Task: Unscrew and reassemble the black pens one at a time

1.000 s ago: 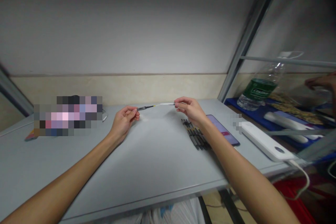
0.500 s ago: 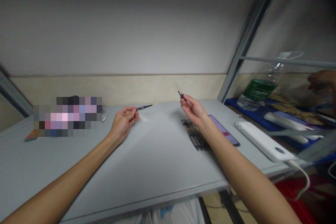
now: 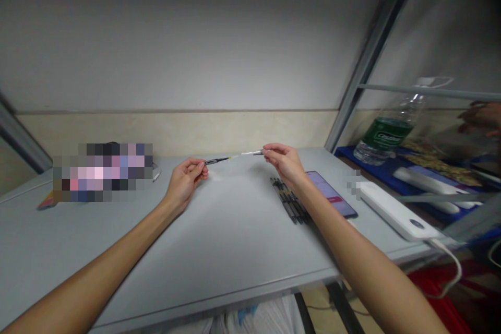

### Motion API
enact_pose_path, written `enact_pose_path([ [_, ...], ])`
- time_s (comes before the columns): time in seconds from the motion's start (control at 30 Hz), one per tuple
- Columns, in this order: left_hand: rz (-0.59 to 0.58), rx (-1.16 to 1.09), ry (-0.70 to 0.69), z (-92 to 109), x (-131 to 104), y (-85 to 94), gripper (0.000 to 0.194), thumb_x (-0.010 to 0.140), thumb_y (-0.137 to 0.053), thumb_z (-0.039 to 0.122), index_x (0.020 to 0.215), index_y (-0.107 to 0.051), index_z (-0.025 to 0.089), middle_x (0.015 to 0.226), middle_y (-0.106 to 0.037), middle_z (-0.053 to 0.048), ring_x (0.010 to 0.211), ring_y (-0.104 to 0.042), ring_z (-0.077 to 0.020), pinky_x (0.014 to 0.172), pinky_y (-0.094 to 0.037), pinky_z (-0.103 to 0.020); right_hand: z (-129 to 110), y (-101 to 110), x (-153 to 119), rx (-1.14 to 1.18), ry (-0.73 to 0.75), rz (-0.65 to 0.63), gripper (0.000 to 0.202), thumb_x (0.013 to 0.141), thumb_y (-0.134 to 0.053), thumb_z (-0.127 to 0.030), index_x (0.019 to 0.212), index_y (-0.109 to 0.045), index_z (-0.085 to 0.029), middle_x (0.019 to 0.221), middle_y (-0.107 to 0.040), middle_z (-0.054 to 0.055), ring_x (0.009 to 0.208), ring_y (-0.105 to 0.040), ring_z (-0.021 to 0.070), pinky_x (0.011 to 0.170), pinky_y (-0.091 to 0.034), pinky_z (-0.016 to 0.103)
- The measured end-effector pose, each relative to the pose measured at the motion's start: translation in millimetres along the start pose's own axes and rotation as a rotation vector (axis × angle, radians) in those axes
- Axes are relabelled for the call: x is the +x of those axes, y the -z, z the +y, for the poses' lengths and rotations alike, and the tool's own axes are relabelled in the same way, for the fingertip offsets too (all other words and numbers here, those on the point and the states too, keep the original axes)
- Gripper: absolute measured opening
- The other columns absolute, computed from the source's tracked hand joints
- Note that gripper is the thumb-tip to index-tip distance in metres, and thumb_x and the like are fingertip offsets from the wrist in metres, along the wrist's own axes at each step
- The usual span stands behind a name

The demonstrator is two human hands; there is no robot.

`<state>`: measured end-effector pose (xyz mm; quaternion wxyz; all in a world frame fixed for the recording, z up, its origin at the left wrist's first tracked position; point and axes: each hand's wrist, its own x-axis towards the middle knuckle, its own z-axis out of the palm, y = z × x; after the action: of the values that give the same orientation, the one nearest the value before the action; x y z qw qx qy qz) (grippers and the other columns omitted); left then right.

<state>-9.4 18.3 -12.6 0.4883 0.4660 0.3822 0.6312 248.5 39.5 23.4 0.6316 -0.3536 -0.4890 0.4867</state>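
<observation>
My left hand [image 3: 188, 181] is closed in a pinch on a dark pen [image 3: 217, 160], its narrow end pointing right, with a small yellow band and a pale tip. Opposite it, my right hand [image 3: 284, 162] pinches a slim pen part [image 3: 252, 153], clear at the free end and darker near the fingers. The clear end points left toward the pen tip, with a small gap between them. Both are held above the grey table [image 3: 227, 229]. Below my right hand lies a row of several dark pens [image 3: 288, 201], partly covered by my wrist.
A phone [image 3: 331, 195] lies beside the pens, and a white power bank [image 3: 395, 211] with a cable sits at the right edge. Blurred-out items [image 3: 102, 172] are at the left. Beyond the metal frame stand a water bottle [image 3: 387, 133] and another person's hand [image 3: 479, 117].
My right hand has turned the pen part from pointing up to lying nearly level, its clear end now facing the pen. My left hand has barely moved.
</observation>
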Motion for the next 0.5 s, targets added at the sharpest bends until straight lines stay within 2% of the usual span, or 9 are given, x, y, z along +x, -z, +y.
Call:
enact_pose_path([
  [0.13, 0.001, 0.013, 0.003, 0.7, -0.8, -0.5, 0.027, 0.064, -0.074, 0.03, 0.08, -0.061, 0.014, 0.063, -0.061, 0.001, 0.059, -0.055, -0.0085, 0.062, -0.044, -0.021, 3.3, 0.1, -0.5, -0.041, 0.042, -0.028, 0.019, 0.057, -0.076, -0.021, 0.074, -0.069, -0.015, 0.065, -0.062, 0.002, 0.06, -0.053, 0.0103, 0.059, -0.043, 0.024],
  [0.5, -0.004, 0.026, 0.004, 0.6, -1.0, -1.4, 0.027, 0.064, -0.074, 0.029, 0.08, -0.061, 0.013, 0.063, -0.061, 0.001, 0.058, -0.055, -0.0088, 0.061, -0.045, -0.021, 10.1, 1.5, 1.4, -0.063, 0.045, -0.048, 0.021, 0.056, -0.077, -0.024, 0.074, -0.069, -0.015, 0.067, -0.064, 0.002, 0.06, -0.055, 0.0109, 0.06, -0.045, 0.025],
])
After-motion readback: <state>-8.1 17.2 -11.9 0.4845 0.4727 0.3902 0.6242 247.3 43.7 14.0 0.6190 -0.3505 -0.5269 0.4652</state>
